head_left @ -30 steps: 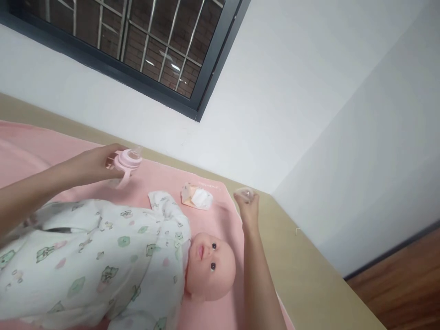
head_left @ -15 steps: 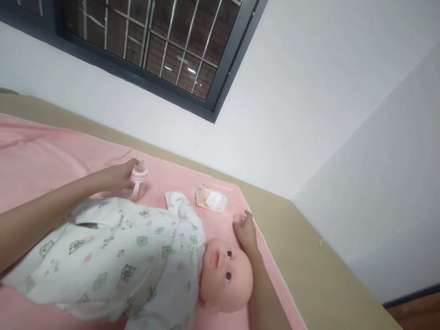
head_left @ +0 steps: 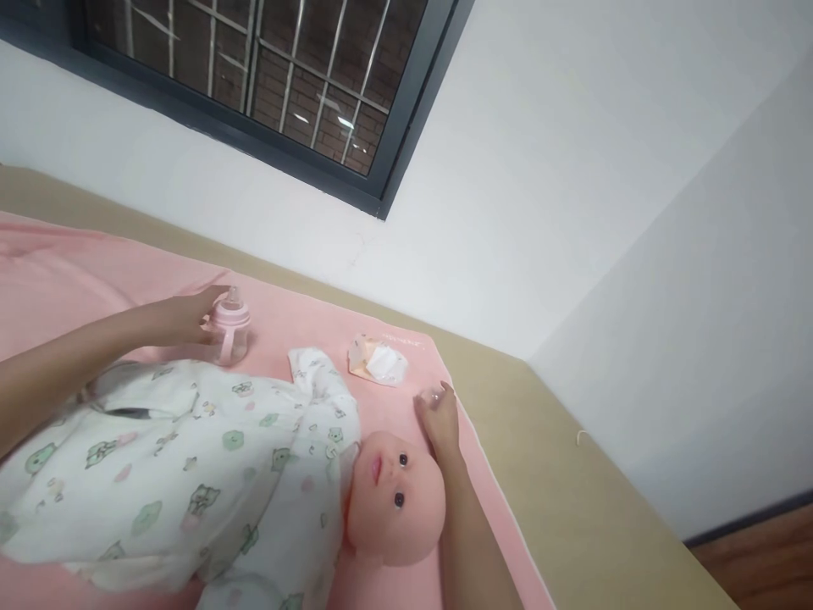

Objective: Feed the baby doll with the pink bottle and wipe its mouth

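A baby doll (head_left: 394, 496) in a white printed sleepsuit lies on a pink blanket (head_left: 57, 280). Beyond the doll's body, my left hand (head_left: 184, 315) is closed on a small pink baby bottle (head_left: 229, 325) that stands upright on the blanket. Just past the doll's head, my right hand (head_left: 437, 417) rests low on the blanket with its fingers curled round a small clear cap (head_left: 434, 396).
An open pack of wipes (head_left: 378, 363) lies on the blanket between my hands. The blanket covers a beige surface (head_left: 590, 517) that meets white walls in a corner. A barred dark window (head_left: 267, 76) is above. Wood floor shows at the lower right.
My right hand came down from the air with the clear cap to the blanket beside the doll's head. My left hand lowered the bottle until it stood on the blanket.
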Demonstrator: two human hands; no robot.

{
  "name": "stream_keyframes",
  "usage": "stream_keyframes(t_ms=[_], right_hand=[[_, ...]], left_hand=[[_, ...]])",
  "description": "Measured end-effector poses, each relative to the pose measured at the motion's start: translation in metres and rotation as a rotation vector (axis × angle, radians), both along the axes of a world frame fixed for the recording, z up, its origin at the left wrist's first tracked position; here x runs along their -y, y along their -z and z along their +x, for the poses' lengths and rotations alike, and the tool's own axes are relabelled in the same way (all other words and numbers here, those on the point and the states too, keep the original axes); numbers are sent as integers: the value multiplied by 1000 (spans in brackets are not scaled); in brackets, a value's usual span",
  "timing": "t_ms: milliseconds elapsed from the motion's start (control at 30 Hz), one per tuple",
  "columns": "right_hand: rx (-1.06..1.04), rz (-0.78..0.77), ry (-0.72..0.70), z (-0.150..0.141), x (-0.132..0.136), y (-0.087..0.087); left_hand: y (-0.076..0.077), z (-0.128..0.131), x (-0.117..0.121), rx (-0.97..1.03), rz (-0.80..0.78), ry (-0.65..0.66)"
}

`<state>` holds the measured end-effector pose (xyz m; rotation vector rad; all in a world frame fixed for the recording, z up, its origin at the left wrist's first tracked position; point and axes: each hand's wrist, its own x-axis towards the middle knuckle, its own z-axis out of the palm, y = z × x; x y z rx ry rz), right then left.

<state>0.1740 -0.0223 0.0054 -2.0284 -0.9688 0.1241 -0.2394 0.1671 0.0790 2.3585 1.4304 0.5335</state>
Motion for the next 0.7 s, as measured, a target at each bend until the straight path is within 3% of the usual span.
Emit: stream_keyframes(t_ms=[133, 233, 367, 533, 700], right_hand=[[-25, 41, 8, -4, 2, -2], [-12, 63, 3, -5, 1, -3], [88, 72, -6, -9, 1, -5], [256, 194, -95, -19, 3, -13], [388, 225, -264, -31, -1, -12]], left_hand=[[-28, -5, 10, -101, 58, -96], [-51, 9, 29, -104, 157, -129], [-65, 57, 65, -38, 143, 200], [-66, 130, 110, -33, -96, 670], [-65, 187, 133, -123, -287, 896]])
